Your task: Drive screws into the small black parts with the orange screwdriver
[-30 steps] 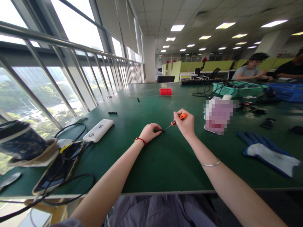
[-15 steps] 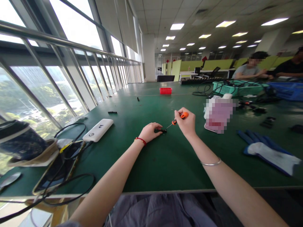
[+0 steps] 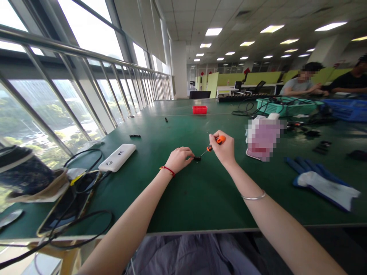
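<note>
A small black part (image 3: 197,158) lies on the green table in front of me. My left hand (image 3: 179,159), with a red cord bracelet at its wrist, pinches the left end of this part between thumb and fingertips. Wrapped in my right hand (image 3: 225,148) is a screwdriver (image 3: 220,139) with an orange and black handle. Its thin metal shaft slants down to the left, and the tip meets the right end of the black part or is very close to it. The fingers hide some of the part and of the handle.
Left stand a white power bank (image 3: 117,157), a phone (image 3: 67,202) with cables and a cup (image 3: 24,168). Small black pieces (image 3: 135,136) and a red box (image 3: 200,110) lie farther off. Right are a pinkish package (image 3: 262,139), a glove (image 3: 323,183), baskets (image 3: 289,107) and two seated people.
My left thumb and fingers have drawn closer together at the part's left end. My right hand keeps the screwdriver on the part at much the same slant. The whole view has shifted slightly.
</note>
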Demonstrator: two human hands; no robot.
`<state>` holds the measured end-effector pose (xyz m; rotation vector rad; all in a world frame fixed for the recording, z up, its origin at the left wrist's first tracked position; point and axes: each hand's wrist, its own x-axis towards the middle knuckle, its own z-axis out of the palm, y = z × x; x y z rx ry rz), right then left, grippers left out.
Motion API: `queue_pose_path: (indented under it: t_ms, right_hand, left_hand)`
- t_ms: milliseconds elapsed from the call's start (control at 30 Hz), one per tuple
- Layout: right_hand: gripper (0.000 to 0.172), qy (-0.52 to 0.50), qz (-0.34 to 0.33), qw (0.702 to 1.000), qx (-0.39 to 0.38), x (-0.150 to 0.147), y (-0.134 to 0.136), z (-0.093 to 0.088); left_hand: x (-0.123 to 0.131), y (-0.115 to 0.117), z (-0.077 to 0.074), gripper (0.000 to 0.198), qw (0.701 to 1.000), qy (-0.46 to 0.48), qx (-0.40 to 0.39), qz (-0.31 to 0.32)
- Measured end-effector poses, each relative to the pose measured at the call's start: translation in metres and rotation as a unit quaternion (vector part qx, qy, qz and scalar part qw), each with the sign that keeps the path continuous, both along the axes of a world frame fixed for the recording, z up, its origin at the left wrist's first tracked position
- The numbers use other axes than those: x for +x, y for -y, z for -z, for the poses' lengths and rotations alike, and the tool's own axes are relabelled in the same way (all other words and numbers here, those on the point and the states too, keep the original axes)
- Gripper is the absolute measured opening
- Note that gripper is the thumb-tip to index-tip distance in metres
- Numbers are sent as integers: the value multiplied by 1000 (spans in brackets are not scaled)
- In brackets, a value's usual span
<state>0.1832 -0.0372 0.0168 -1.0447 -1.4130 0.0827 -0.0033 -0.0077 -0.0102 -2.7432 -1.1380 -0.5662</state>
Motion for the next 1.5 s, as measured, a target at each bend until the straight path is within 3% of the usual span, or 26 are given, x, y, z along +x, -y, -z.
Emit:
queue_pose_path:
  t_ms: [100, 267, 500, 600, 667, 767, 833, 1067, 1500]
  right_hand:
    - [29, -2, 7, 1000, 6, 1, 0, 0]
    - [28, -2, 19, 1000, 17, 2, 0, 0]
    - [28, -4, 17, 1000, 24, 2, 0, -1]
    - [28, -3, 17, 1000, 22, 3, 0, -1]
    - [27, -3, 19, 1000, 23, 3, 0, -1]
    - [27, -1, 20, 1000, 22, 2, 0, 0]
    - [27, 4, 21, 1000, 21, 2, 0, 0]
    - [27, 4, 23, 1000, 21, 2, 1, 0]
    - [26, 8, 28, 999, 23, 1, 1, 0]
  left_hand:
    - [4, 10, -6, 20, 1000, 1, -3, -3]
    - [15, 19, -6, 22, 994, -97, -3, 53]
    - [20, 18, -3, 24, 986, -159, 39, 40]
    - [18, 14, -3, 20, 995, -91, 31, 35]
    - [15, 9, 1, 16, 999, 30, 12, 0]
    - [13, 0, 9, 11, 974, 212, -47, -67]
    - [13, -4, 16, 10, 957, 260, -102, -78]
    - [15, -8, 23, 11, 941, 278, -172, -92]
    - [14, -9, 25, 14, 964, 222, -123, -75]
